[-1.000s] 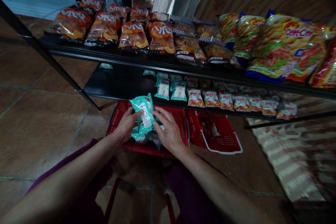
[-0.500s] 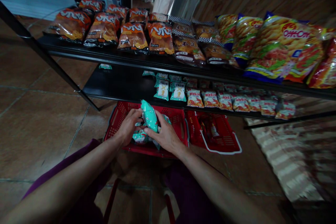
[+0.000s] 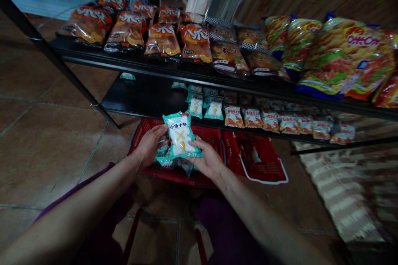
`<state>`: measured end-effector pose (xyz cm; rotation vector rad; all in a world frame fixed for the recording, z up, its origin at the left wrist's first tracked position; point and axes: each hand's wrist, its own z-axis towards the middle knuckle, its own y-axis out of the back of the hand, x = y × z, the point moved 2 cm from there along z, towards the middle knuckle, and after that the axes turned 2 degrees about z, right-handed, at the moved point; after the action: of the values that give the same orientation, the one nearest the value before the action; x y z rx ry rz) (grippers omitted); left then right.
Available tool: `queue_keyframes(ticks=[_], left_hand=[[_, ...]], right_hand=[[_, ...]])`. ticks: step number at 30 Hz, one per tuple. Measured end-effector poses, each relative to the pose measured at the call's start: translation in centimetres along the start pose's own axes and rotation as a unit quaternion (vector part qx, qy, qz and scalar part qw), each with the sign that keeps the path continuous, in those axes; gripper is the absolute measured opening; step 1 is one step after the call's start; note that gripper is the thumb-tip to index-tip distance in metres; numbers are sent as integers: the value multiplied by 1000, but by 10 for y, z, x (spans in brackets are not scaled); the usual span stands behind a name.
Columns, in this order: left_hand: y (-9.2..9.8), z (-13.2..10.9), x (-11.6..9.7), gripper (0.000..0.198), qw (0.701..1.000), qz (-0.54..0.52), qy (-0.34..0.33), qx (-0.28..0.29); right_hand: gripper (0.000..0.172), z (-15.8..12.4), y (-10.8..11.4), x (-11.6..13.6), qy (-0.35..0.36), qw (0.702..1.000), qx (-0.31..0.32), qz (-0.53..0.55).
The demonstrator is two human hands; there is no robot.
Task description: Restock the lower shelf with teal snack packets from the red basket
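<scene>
A teal and white snack bag [image 3: 180, 134] is held above a red shopping basket [image 3: 145, 129], its printed front turned up toward me. My right hand [image 3: 205, 158] grips its lower right corner, thumb on the front and fingers underneath. At the bag's left edge, my left hand [image 3: 152, 144] holds it with curled fingers, partly hidden behind it. More teal snack bags [image 3: 164, 160] lie in the basket below, largely covered by my hands and the held bag.
A black two-tier shelf [image 3: 137, 98] stands in front. Orange snack bags [image 3: 161, 41] and large yellow bags [image 3: 345, 58] sit on top. Teal bags [image 3: 214, 107] and small red-and-white bags [image 3: 253, 118] line the lower tier. A second red basket [image 3: 267, 161] with a white handle is on the right.
The snack bag has turned from edge-on to face up, showing its printed front. My right hand has shifted to its lower right corner; my left hand stays at its left side.
</scene>
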<state>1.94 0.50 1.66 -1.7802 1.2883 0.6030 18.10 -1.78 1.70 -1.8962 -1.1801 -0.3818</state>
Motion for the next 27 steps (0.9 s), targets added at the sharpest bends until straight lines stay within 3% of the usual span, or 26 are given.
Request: queue_keyframes(ticks=[4,11,15,19,27], left_hand=[[-2,-1,-4,39,1000,-15,21,10],[3,4,-3,24,998,-10,14,-53],[4,9,-2,26,998,-10,8,-65],[2,8,-2,30,999,-9,4,-43],[4,-3,5,34,996,44,52,55]], right_hand=[[37,0,-2,-4,-26,999,18,-9],[33,-3,-4,-8,-40,997,32,-50],[42,-1,-3,-13,-30,996,55,-62],[45,2,1,-15,-12,995,77,-66],[43,5,5,-11,14,999,25,-24]])
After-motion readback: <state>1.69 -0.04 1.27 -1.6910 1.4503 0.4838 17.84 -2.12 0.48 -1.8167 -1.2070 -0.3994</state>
